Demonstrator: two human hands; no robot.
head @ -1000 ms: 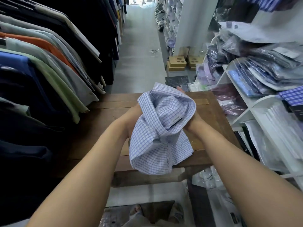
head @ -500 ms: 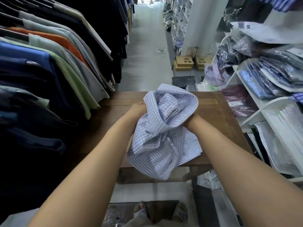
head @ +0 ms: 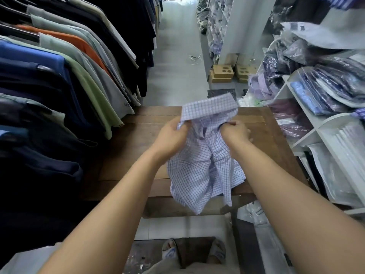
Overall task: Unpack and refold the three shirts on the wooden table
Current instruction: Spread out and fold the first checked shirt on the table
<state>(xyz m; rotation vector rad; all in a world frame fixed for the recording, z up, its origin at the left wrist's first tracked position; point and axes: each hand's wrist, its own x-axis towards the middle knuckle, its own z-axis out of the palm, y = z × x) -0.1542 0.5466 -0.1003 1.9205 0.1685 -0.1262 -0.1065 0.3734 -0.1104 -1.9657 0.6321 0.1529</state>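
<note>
Both hands — left [head: 171, 136] and right [head: 235, 133] — have a tight grip on the checked shirt [head: 203, 165], holding it up over the wooden surface [head: 130, 147] — its bottom hangs down.

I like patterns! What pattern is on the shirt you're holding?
The shirt has small blue checks on white, seen from the head view.

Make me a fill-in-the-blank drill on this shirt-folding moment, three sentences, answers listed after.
1. The checked shirt is gripped near its top by ____ hands, the left hand and the right hand.
2. The shirt's lower part hangs past the near edge of the ____ table.
3. On the rack to the person's left, one hanging garment stands out in bright ____.

Missing words: both; wooden; orange
</note>
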